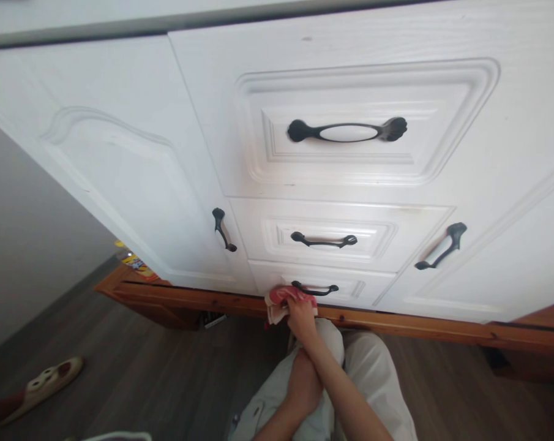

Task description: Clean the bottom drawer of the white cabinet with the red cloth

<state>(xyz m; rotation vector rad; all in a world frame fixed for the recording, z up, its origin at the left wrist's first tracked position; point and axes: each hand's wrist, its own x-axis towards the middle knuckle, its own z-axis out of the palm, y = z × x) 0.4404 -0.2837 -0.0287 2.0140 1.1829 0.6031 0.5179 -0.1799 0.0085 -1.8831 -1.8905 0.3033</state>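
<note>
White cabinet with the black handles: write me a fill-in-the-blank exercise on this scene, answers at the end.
1. The pink cloth is in the person's ____ hand.
2. Beside the cloth is the handle of the ____ drawer.
3. The white cabinet has ____ drawers in its middle column.
4. A light slipper shows near the picture's lower ____ corner.

Missing words: right; bottom; three; left.

Close head-worn view, forward and steeply down white cabinet point(277, 190)

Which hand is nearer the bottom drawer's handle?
Right. The right hand, holding a pink cloth, is just below the handle; the left hand is farther away, beneath the right forearm.
</note>
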